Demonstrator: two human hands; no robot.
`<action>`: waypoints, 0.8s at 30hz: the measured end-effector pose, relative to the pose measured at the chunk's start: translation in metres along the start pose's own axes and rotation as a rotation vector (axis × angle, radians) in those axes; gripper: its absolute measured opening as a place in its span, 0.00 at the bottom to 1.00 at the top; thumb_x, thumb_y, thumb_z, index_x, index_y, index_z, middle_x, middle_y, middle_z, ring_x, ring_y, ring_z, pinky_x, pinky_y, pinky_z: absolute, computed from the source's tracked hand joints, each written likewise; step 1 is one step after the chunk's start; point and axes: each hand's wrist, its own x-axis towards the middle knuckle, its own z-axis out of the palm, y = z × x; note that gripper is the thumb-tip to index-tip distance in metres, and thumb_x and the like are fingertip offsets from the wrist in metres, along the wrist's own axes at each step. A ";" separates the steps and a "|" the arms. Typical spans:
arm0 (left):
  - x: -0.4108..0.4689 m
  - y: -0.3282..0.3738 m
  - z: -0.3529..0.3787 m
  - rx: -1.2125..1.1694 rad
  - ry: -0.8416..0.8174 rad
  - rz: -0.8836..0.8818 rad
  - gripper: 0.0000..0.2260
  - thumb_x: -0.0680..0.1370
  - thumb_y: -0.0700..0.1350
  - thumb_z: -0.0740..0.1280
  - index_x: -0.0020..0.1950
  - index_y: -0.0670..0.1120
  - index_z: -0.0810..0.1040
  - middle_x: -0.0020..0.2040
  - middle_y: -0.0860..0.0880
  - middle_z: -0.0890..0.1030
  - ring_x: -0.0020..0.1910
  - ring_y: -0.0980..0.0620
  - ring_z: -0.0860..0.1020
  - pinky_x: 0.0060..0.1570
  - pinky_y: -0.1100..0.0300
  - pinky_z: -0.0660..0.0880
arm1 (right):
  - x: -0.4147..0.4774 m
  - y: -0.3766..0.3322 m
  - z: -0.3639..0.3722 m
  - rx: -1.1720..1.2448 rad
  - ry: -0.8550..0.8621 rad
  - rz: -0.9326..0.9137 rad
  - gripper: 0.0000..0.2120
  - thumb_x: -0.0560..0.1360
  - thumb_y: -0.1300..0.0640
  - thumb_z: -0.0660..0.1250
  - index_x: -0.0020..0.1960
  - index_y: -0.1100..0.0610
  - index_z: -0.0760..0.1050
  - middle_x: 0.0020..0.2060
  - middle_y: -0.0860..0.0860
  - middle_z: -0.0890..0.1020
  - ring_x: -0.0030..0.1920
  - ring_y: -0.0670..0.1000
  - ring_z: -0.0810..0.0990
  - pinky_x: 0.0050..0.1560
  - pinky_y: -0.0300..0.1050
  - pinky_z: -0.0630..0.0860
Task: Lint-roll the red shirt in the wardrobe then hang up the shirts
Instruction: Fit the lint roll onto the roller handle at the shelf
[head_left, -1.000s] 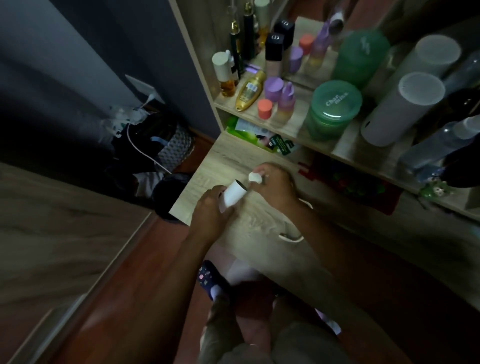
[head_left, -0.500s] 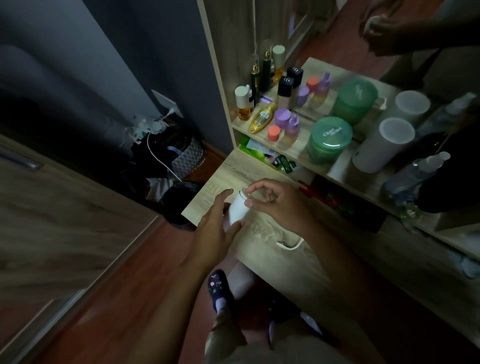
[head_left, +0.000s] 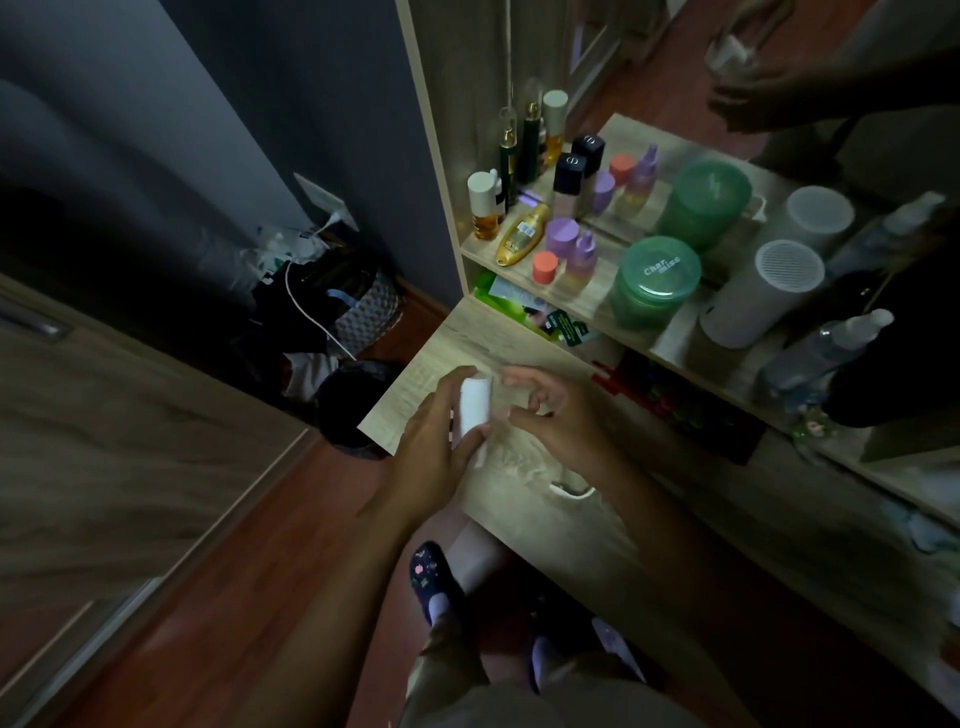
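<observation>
A white lint roller (head_left: 474, 404) is gripped upright in my left hand (head_left: 441, 441) above the left corner of a light wooden dresser top (head_left: 524, 462). Just to the right of the roll, my right hand (head_left: 558, 415) hovers with its fingers curled and apart, holding nothing and not touching the roll. Neither a red shirt nor a wardrobe interior is in view.
A shelf (head_left: 587, 291) behind the dresser top carries several bottles, a green jar (head_left: 654, 280) and white cylinders (head_left: 763, 291). A black bin (head_left: 353, 405) and a basket with cables (head_left: 358, 312) sit on the floor at left. A wooden door panel (head_left: 130, 431) stands left.
My right hand has come off the top of the lint roller and drawn away to the right. My left hand keeps hold of the roller. The view has tilted up slightly.
</observation>
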 end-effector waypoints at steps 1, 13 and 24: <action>0.006 0.000 0.000 -0.043 0.016 -0.035 0.26 0.79 0.48 0.71 0.73 0.58 0.64 0.59 0.59 0.75 0.53 0.52 0.79 0.47 0.50 0.81 | 0.006 0.008 0.000 -0.020 0.025 0.028 0.20 0.73 0.62 0.74 0.61 0.46 0.78 0.55 0.41 0.82 0.45 0.35 0.77 0.52 0.38 0.74; 0.040 -0.005 0.009 -0.923 0.112 -0.721 0.25 0.79 0.47 0.72 0.73 0.50 0.66 0.56 0.40 0.82 0.42 0.48 0.86 0.41 0.51 0.84 | 0.049 0.107 -0.026 -0.841 0.189 0.205 0.21 0.77 0.42 0.59 0.62 0.54 0.75 0.58 0.56 0.80 0.59 0.58 0.78 0.60 0.51 0.75; 0.033 0.001 0.013 -1.067 0.139 -0.795 0.25 0.80 0.46 0.70 0.74 0.44 0.65 0.59 0.38 0.80 0.46 0.46 0.85 0.42 0.51 0.85 | 0.056 0.120 -0.014 -0.954 0.233 0.247 0.17 0.74 0.56 0.70 0.59 0.63 0.77 0.57 0.61 0.81 0.57 0.59 0.81 0.56 0.50 0.80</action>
